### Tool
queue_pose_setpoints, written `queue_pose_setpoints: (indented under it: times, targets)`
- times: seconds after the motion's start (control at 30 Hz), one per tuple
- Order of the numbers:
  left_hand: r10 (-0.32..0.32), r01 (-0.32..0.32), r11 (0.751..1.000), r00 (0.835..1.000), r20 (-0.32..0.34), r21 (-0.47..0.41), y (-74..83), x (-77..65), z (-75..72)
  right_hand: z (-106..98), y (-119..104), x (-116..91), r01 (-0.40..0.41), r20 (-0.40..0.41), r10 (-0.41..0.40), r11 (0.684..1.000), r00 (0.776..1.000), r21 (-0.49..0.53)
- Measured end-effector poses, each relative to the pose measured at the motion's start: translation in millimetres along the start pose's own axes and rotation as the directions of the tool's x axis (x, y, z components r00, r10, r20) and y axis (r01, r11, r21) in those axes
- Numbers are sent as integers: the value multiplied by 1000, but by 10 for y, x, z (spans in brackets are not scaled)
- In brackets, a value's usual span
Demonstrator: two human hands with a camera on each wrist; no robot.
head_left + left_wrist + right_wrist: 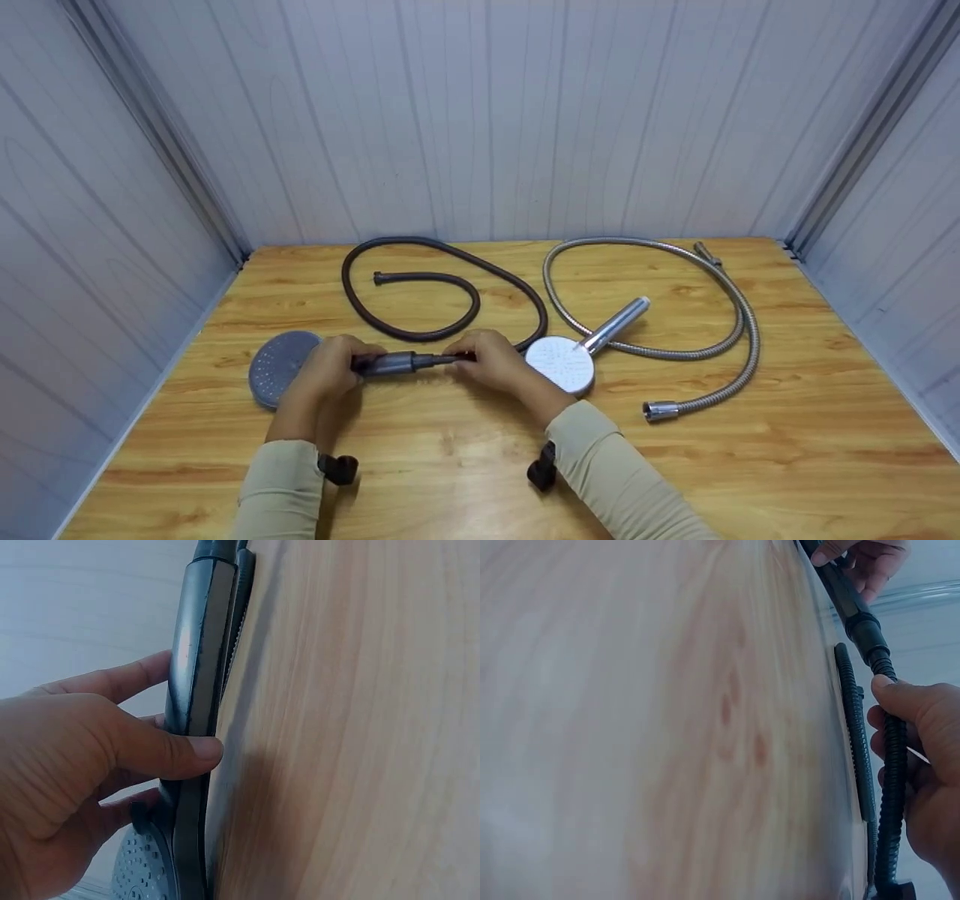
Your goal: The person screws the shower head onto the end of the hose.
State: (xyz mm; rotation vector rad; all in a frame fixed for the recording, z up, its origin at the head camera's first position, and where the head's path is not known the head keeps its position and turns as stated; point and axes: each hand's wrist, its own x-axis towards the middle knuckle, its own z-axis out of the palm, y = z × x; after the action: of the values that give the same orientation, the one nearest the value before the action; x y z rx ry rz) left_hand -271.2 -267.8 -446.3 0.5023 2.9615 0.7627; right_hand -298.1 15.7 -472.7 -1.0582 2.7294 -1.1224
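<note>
My left hand (335,369) grips the handle of a dark grey shower head (276,367) at the table's left; the left wrist view shows the thumb across the handle (196,690). The round spray face, dotted with nozzles, is partly behind that hand. Just right of the handle, my right hand (487,361) pinches a dark ribbed shower hose (893,787) close to its end fitting (868,637). This fitting meets the handle's end in line; whether it is threaded on I cannot tell. The rest of the hose (442,245) loops behind my hands to a loose end nut (378,278).
Beside my right forearm lies a second shower head (561,363) with a white face and chrome handle (616,325). A silver metal hose (752,337) coils at the right, passing under that handle. Pale panel walls (480,120) bound the wooden table (450,480) at back and sides.
</note>
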Motion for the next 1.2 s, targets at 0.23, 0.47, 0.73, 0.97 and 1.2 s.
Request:
queue_pose_setpoints:
  times: [0.23,0.47,0.73,0.97,1.2]
  targets:
    - [-42,42,999,999,18,-23,-53,11,-13,29,-3,19,9,32,-7,999,999,-53]
    - [-70,72,993,997,27,-93,-127,52,10,65,8,6,11,20,-9,995,1000,-102]
    - [-126,129,986,991,35,-110,-153,59,-13,87,-30,-1,-49,40,54,989,998,-137]
    - [-100,100,994,995,8,-45,-99,50,-34,90,-34,-19,-29,23,33,986,999,-162]
    - [-66,66,998,998,7,-10,-21,6,-93,96,-47,-45,-34,-5,33,989,999,-144]
